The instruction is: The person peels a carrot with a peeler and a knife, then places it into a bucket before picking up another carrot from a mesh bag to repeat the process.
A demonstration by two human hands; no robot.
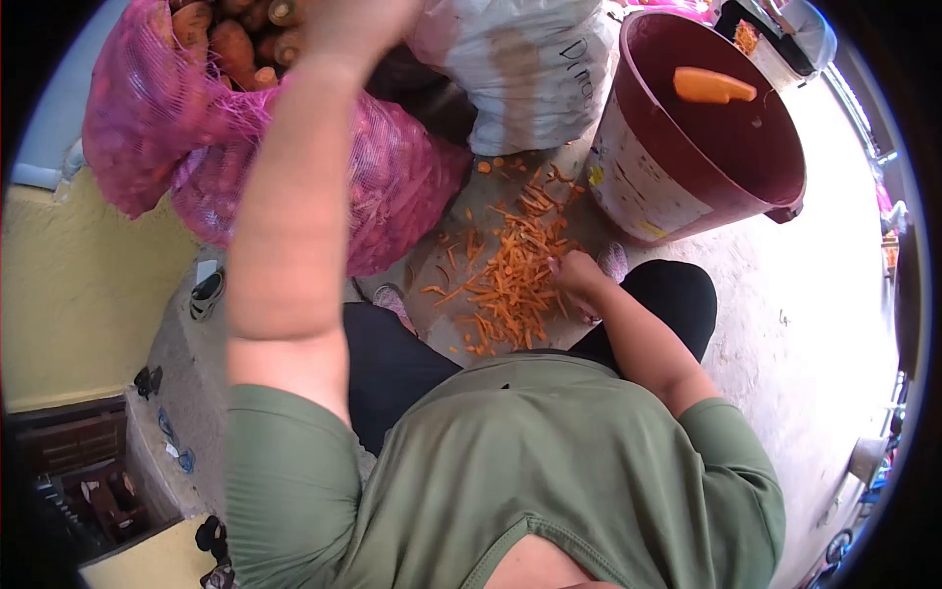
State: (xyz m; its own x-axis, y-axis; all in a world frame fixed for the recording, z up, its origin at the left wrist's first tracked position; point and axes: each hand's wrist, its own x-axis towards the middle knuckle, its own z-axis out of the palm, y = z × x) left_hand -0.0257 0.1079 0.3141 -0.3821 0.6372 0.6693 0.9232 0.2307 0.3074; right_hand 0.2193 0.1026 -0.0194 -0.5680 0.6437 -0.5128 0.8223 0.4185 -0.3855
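My left arm stretches forward over the pink mesh sack (392, 187). My left hand (358, 29) is blurred at the top edge of the view, right beside the unpeeled carrots (233, 49) in the sack's mouth; its fingers are out of sight. Low between my knees, my right hand (581, 275) is closed, its fingers curled at the edge of a heap of orange carrot peelings (520, 265). What it holds, I cannot tell. An orange peeled carrot (714, 85) shows against the inside of the dark red bucket (648, 118).
A white sack with writing (535, 79) stands beyond the peelings. At the far right top is a dark container (756, 39) with orange shreds by it. Sandals (206, 294) lie along the yellow wall (88, 285) at left. Pale concrete floor (785, 324) stretches to the right.
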